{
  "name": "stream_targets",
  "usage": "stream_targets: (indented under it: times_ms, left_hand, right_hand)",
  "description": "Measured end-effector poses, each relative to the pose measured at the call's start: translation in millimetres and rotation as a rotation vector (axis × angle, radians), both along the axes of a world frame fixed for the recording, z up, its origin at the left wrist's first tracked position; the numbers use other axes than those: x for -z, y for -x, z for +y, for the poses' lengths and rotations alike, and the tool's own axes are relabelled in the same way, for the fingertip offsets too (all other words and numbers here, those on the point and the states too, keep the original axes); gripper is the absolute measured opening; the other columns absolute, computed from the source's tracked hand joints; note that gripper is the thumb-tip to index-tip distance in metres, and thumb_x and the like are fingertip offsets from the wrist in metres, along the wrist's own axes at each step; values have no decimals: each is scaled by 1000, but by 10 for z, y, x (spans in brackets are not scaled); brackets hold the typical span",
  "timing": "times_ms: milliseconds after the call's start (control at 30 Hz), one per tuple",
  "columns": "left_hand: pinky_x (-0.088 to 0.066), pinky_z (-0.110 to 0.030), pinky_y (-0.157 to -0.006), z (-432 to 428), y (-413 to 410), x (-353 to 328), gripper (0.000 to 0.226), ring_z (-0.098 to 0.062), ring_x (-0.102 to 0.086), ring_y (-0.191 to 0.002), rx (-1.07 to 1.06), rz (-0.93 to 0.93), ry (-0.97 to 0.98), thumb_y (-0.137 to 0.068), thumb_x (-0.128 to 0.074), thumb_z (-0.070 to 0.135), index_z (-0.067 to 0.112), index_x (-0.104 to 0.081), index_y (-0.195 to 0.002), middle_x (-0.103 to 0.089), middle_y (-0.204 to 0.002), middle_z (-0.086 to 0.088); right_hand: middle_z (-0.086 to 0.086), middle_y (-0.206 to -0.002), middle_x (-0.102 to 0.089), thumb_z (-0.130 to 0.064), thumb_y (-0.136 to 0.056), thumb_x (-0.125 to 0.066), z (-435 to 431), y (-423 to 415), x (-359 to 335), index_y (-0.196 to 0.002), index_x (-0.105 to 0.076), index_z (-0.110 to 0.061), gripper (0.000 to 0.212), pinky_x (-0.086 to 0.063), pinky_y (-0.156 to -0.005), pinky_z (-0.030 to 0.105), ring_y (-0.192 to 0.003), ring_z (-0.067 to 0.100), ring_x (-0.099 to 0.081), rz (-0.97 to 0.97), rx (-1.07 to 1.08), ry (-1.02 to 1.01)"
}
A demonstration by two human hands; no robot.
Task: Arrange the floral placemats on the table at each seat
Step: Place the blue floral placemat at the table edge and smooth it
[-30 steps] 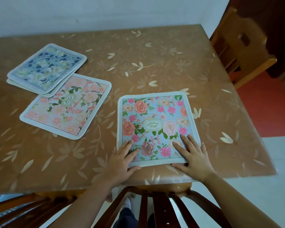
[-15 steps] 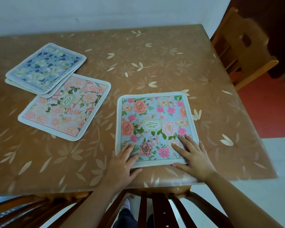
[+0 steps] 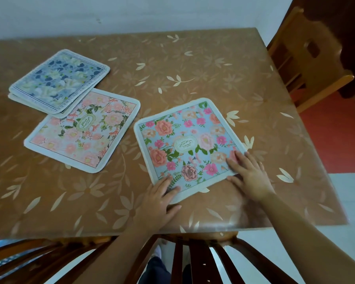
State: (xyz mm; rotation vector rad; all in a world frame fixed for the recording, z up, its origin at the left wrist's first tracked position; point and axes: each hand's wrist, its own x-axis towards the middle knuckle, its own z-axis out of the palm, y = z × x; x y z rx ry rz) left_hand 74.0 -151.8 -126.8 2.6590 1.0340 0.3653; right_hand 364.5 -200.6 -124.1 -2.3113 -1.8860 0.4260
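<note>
blue floral placemat (image 3: 188,140) lies skewed under flat, spread left hand (image 3: 159,198) and right hand (image 3: 249,174).

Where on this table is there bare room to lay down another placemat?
The far right stretch of the table, between the wall and the blue placemat, is bare. So is the near left corner, in front of the pink placemat. The far left is crowded by the navy stack overlapping the pink one. Both hands, left hand and right hand, press the blue one.
</note>
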Motion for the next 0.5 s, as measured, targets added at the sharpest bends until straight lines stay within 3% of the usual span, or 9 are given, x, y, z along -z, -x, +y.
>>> stream_targets:
  times_ms: [100, 200, 333, 500]
  left_hand:
    - [-34, -59, -98, 79, -32, 32, 50, -35, -35, -129, -41, 43, 66, -76, -71, 33, 10, -59, -118, -45, -137, -16]
    - [-17, -56, -107, 135, 5, 93, 57, -26, -15, -138, -48, 86, 122, -83, -59, 43, 15, -46, -131, -29, -148, -9]
    - [-13, -52, -109, 162, 126, 135, 63, -14, 0, -136, -49, 90, 141, -83, -55, 50, 18, -39, -135, -22, -151, -3]
    - [-12, -47, -111, 213, 226, 116, 65, -13, 0, -137, -45, 129, 150, -84, -53, 51, 19, -34, -138, -18, -152, -1]
  right_hand:
    - [12, -148, -29, -36, -82, -64, -24, 221, -9, -133, -42, -22, 57, -21, -106, 58, -137, 35, -20, 3, -159, -92]
    - [18, -133, -50, -28, -72, -76, -69, 606, 26, -121, -58, -15, 54, -32, -93, 68, -123, 44, -41, 16, -348, -209]
    - [15, -126, -58, -24, -68, -80, 19, 1039, 78, -110, -65, -15, 45, -39, -88, 64, -118, 39, -49, 88, -422, -242]
    - [14, -113, -66, -25, -66, -81, 154, 1141, 81, -96, -70, -14, 34, -50, -80, 58, -108, 35, -59, 83, -493, -338]
